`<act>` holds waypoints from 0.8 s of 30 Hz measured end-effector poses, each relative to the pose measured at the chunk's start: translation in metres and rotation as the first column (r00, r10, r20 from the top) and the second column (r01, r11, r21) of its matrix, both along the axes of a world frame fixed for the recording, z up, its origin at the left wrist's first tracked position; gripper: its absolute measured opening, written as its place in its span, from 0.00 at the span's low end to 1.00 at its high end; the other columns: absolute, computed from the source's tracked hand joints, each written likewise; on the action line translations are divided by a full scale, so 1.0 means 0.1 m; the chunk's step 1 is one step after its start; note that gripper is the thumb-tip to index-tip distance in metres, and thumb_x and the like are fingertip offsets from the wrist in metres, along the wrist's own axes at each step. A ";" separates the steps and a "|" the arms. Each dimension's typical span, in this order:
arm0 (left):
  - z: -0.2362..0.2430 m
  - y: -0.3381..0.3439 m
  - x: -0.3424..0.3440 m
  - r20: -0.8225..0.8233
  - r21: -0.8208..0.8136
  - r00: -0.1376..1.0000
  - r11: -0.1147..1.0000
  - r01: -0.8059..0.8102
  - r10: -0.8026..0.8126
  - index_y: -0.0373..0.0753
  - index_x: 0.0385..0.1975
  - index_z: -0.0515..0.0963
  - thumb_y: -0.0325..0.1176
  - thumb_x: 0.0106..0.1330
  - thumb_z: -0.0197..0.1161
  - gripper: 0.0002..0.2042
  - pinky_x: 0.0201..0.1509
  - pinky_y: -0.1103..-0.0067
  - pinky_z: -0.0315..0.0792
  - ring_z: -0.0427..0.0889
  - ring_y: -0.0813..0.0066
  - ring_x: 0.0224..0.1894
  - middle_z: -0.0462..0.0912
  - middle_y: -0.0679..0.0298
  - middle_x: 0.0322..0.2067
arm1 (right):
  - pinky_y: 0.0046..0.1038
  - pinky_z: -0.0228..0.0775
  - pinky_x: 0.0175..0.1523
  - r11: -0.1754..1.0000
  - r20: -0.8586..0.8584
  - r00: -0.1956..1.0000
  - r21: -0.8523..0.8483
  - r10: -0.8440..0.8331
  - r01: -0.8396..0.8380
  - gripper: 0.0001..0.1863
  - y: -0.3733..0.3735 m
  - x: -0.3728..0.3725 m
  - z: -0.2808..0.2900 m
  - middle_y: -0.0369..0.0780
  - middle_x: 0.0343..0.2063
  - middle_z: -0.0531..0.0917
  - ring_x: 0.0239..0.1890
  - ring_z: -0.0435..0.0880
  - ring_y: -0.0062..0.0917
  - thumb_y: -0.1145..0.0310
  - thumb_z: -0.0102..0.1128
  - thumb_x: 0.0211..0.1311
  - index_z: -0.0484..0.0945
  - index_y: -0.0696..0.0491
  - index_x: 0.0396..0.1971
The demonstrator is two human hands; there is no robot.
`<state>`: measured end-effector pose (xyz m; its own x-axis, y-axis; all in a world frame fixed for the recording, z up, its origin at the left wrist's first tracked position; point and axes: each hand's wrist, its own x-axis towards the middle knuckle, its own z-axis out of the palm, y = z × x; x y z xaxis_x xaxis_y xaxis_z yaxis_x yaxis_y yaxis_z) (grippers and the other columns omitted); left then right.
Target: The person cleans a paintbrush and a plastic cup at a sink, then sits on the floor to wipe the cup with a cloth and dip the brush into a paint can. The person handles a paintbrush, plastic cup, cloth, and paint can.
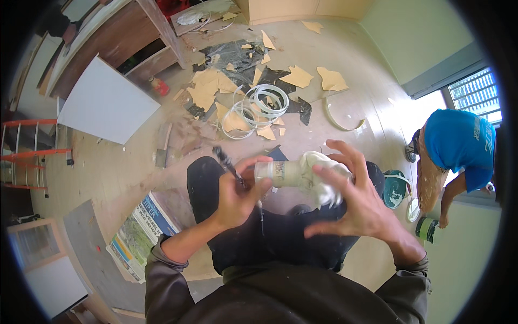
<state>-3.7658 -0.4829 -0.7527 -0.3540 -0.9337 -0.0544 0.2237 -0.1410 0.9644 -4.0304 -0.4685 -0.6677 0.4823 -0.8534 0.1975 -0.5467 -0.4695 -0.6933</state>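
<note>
My left hand (237, 197) is closed round a small clear plastic jar (264, 174) with a printed label, lying on its side in the air above my lap. The same hand also has a slim dark-handled tool (229, 163), perhaps a paintbrush, slanting up past the fingers. A bunched white cloth (318, 181) sits at the jar's right end and covers it. Spread wide beside the cloth, my right hand (359, 202) has its fingers and thumb apart. One finger overlaps the cloth; I cannot tell whether it touches.
Coiled white edging strip (265, 102) lies ahead among torn tan sheets (206, 89) and black plastic. A newspaper (135, 229) is at left, near an orange ladder (38, 155). To my right are a green bucket (395, 189) and a bending person in a blue shirt (458, 140).
</note>
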 end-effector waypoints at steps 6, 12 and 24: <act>0.03 -0.02 -0.01 -0.059 -0.027 0.993 0.994 0.106 -0.107 0.32 0.60 0.72 0.32 0.67 0.71 0.24 0.42 0.86 0.74 0.81 0.84 0.41 0.85 0.60 0.43 | 0.38 0.82 0.47 0.972 -0.069 0.996 -0.224 0.057 -0.071 0.38 -0.06 -0.03 -0.09 0.50 0.53 0.80 0.47 0.85 0.42 0.81 0.73 0.36 0.77 0.54 0.57; -0.03 -0.14 0.07 0.134 -0.436 0.980 0.880 0.190 -0.145 0.36 0.57 0.76 0.23 0.63 0.72 0.22 0.32 0.86 0.70 0.78 0.86 0.34 0.85 0.61 0.43 | 0.29 0.81 0.37 0.948 0.184 0.971 0.305 -0.151 0.090 0.23 0.00 0.02 -0.02 0.43 0.34 0.87 0.30 0.88 0.33 0.77 0.76 0.52 0.79 0.60 0.49; 0.24 -0.41 0.14 0.198 0.059 0.943 0.963 0.262 -0.268 0.33 0.56 0.80 0.34 0.71 0.67 0.17 0.28 0.90 0.65 0.75 0.91 0.26 0.87 0.64 0.36 | 0.34 0.80 0.51 0.996 0.118 0.989 -0.001 -0.089 0.089 0.26 -0.06 0.03 -0.26 0.42 0.42 0.87 0.45 0.88 0.35 0.82 0.74 0.45 0.82 0.55 0.49</act>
